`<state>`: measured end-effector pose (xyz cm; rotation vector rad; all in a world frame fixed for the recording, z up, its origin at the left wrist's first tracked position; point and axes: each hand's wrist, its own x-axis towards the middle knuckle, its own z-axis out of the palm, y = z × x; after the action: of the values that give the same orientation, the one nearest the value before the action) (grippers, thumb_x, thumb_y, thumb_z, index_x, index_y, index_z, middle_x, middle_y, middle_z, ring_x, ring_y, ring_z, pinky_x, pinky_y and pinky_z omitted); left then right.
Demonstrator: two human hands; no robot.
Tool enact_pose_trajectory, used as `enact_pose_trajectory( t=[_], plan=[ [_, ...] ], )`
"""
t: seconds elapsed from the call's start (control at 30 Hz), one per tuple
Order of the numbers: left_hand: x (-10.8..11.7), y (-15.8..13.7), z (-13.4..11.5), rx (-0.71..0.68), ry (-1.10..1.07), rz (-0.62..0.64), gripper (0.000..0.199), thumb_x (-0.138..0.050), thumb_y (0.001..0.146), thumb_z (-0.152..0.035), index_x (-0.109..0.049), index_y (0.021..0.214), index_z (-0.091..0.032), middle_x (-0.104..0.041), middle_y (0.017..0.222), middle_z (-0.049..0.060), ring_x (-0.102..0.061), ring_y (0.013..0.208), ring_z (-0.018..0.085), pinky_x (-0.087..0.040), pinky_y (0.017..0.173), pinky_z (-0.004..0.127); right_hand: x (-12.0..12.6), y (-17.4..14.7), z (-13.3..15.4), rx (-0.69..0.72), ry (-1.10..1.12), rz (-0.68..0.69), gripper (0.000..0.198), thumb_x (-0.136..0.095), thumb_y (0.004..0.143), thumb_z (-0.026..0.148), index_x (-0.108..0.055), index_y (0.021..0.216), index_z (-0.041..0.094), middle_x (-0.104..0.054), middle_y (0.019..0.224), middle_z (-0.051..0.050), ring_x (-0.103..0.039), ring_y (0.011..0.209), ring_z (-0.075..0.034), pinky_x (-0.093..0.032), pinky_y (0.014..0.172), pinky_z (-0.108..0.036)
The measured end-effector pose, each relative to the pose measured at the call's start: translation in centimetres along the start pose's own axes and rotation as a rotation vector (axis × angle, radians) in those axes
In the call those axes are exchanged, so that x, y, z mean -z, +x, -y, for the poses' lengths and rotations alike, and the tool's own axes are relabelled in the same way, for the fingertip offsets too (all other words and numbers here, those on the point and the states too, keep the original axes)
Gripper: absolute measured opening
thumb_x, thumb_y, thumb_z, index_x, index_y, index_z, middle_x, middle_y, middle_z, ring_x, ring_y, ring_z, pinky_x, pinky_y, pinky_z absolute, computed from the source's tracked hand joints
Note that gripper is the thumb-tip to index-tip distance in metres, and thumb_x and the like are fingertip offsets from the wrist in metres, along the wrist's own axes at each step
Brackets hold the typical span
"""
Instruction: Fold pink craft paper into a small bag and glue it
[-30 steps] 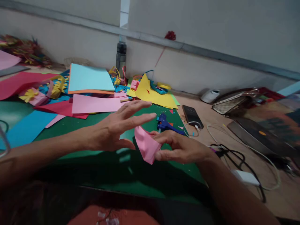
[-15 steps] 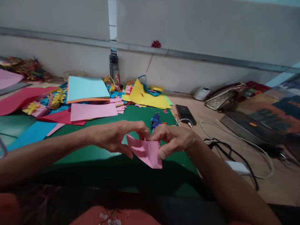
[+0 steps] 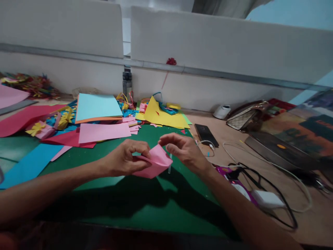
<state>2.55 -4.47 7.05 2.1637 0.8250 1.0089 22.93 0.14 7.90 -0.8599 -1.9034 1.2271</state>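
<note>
A folded piece of pink paper (image 3: 153,166) is held above the green mat (image 3: 111,205), its folds opened out toward the right. My left hand (image 3: 127,158) pinches its left side between thumb and fingers. My right hand (image 3: 183,151) hovers at the paper's upper right with thumb and index finger apart and curved, close to its top corner; whether a fingertip touches is unclear. Below the paper's right corner shows a short whitish stick (image 3: 169,169), partly covered.
Coloured sheets lie behind, with a light blue stack (image 3: 99,107), a pink strip (image 3: 104,132) and a yellow sheet (image 3: 166,116). To the right are a phone (image 3: 206,134), cables, a purple power strip (image 3: 225,172) and a white adapter (image 3: 267,199).
My right hand has let go of the pink paper and drawn slightly up and right. My left hand now pinches the paper, which has turned and opened. The blue tool is hidden now.
</note>
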Motion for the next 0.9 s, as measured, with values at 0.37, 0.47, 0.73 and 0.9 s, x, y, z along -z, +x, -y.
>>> enact_pose_trajectory(
  t=[0.37, 0.47, 0.73, 0.9],
  plan=[
    [-2.6, -0.6, 1.7, 0.077, -0.024, -0.391, 0.009, -0.058, 0.073, -0.013, -0.058, 0.064, -0.013, -0.054, 0.066, 0.000, -0.049, 0.062, 0.010, -0.038, 0.057, 0.022, -2.2, -2.6, -0.8, 0.349, -0.418, -0.355, 0.013, -0.064, 0.074, 0.022, -0.059, 0.086, 0.023, -0.056, 0.091, -0.003, -0.055, 0.088, -0.017, -0.047, 0.078, -0.034],
    [-3.2, -0.7, 1.8, 0.085, -0.033, -0.406, 0.010, -0.058, 0.075, -0.017, -0.059, 0.065, -0.014, -0.057, 0.070, 0.002, -0.051, 0.065, 0.011, -0.040, 0.058, 0.023, -2.7, -2.8, -1.1, 0.392, -0.475, -0.328, 0.014, -0.064, 0.074, 0.018, -0.061, 0.086, 0.025, -0.050, 0.096, -0.003, -0.054, 0.087, -0.016, -0.046, 0.078, -0.034],
    [-3.2, -1.1, 1.4, 0.405, -0.458, -0.334, 0.028, -0.058, 0.077, -0.042, -0.053, 0.079, -0.015, -0.059, 0.073, 0.002, -0.054, 0.067, 0.013, -0.042, 0.060, 0.023, -2.7, -3.0, -1.5, 0.394, -0.438, -0.236, 0.011, -0.059, 0.078, 0.018, -0.066, 0.073, 0.026, -0.048, 0.110, -0.003, -0.048, 0.104, -0.020, -0.041, 0.087, -0.037],
    [-2.6, -0.3, 1.9, 0.621, -0.791, -0.147, 0.027, -0.066, 0.072, -0.035, -0.061, 0.087, -0.013, -0.061, 0.072, 0.001, -0.054, 0.061, 0.009, -0.041, 0.059, 0.021, -2.4, -3.0, -1.3, 0.412, -0.448, -0.177, 0.014, -0.058, 0.077, 0.014, -0.065, 0.073, 0.026, -0.050, 0.110, -0.003, -0.043, 0.113, -0.021, -0.039, 0.090, -0.040]
  ],
)
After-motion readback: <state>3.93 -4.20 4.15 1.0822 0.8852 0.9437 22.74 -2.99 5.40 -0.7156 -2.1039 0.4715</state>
